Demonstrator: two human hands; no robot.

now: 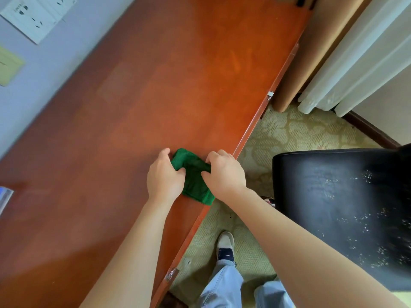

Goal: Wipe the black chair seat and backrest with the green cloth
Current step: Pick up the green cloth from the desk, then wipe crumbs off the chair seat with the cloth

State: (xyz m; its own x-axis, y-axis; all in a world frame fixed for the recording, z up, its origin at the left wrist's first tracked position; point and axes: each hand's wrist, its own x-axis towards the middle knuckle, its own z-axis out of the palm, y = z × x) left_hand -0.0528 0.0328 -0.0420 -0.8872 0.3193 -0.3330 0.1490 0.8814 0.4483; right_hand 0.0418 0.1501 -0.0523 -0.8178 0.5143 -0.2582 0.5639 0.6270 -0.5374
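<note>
A: Between the left hand point(165, 174) and the right hand point(224, 172), on the orange-brown surface point(155, 85) near its edge, the green cloth point(193, 176) is found, bunched into a loose wad. It is pinched from both sides: fingers of each hand are closed on the fabric.

B: How is the cloth judged to handle?

A: It is judged soft, light and limp; no firm edge is offered. A gathered fold near the middle is probably best taken, so that a flat pad can be pressed down.

B: And the black chair seat point(347, 207)?

A: It is seen off to the side of the right hand, well apart from the cloth, flecked with pale specks. Wiping is not yet begun. The backrest cannot be made out.

B: Is any writing readable?

A: None. The marks on the white wall panel point(37, 14), beyond the left hand, are too small to be read.
</note>
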